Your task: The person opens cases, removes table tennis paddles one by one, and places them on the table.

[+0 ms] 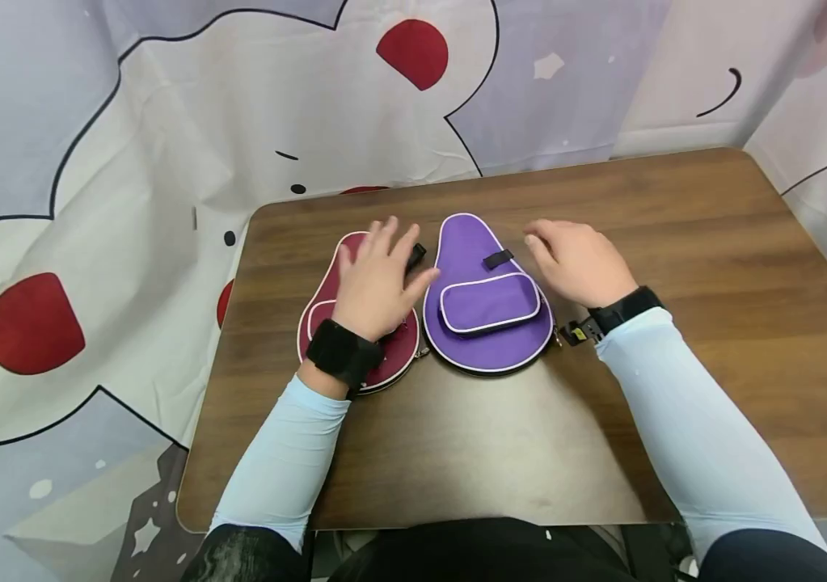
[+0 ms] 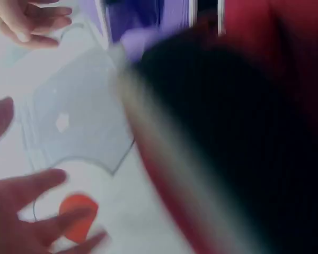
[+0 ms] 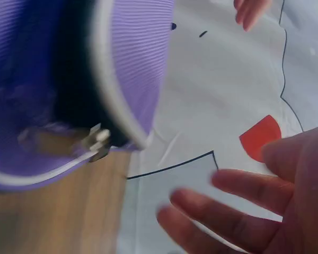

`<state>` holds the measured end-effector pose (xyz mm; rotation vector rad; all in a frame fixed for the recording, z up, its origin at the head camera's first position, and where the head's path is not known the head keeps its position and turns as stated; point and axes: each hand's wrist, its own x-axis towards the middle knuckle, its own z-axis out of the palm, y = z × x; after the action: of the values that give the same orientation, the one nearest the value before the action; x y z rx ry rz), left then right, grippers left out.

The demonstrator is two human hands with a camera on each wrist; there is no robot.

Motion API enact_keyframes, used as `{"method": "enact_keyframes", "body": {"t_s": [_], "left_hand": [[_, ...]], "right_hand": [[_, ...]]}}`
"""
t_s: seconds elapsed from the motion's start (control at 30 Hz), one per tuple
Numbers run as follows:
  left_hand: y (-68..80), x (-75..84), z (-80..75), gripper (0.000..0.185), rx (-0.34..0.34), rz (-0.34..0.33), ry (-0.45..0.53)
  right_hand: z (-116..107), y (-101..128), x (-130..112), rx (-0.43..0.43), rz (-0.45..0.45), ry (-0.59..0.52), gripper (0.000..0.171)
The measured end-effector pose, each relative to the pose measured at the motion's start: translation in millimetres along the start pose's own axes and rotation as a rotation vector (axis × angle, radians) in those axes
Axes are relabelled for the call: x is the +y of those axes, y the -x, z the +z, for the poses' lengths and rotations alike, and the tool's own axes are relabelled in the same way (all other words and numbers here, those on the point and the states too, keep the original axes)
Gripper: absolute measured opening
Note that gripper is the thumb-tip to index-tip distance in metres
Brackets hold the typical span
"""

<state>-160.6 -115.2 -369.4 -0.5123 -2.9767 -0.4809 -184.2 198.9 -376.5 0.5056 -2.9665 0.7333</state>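
Note:
Two paddle-shaped zip cases with white piping lie side by side on the table, like table tennis bat cases. My left hand, fingers spread, is over the dark red case and hides much of it; I cannot tell whether it touches. Right of that lies the purple case, with a front pocket and a black strap tab. Beside its right edge hovers my right hand, fingers loosely bent and holding nothing. In the right wrist view, a zip pull hangs by the purple case, apart from the right fingers.
The brown wooden table extends far to the right of the cases. A printed curtain hangs behind its back edge and along the left. Black bands circle both wrists.

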Motion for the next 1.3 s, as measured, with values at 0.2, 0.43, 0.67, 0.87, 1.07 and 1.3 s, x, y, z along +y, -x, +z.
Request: {"method": "enact_keyframes", "body": {"t_s": [0.2, 0.43, 0.67, 0.87, 1.07, 1.3], "left_hand": [[-1.5, 21.7, 19.9, 0.071, -0.093, 0.384, 0.143], [2.1, 34.6, 39.4, 0.087, -0.291, 0.320, 0.044], [5.8, 34.8, 52.6, 0.088, -0.288, 0.269, -0.005], [4.5, 47.3, 59.1, 0.088, -0.277, 0.272, -0.067], [4.3, 60.1, 64.7, 0.089, -0.206, 0.268, -0.090], [4.4, 72.3, 70.4, 0.091, -0.176, 0.242, -0.135]], "right_hand": [[1, 28, 30, -0.174, -0.007, -0.003, 0.027], [11, 56, 43, -0.431, -0.068, -0.028, 0.012], [28, 66, 45, -0.365, -0.031, -0.016, 0.014], [29, 75, 48, -0.234, 0.002, 0.053, 0.022], [25, 81, 47, -0.137, -0.004, 0.071, 0.033], [23, 90, 45, -0.134, -0.008, 0.068, 0.033]]}}
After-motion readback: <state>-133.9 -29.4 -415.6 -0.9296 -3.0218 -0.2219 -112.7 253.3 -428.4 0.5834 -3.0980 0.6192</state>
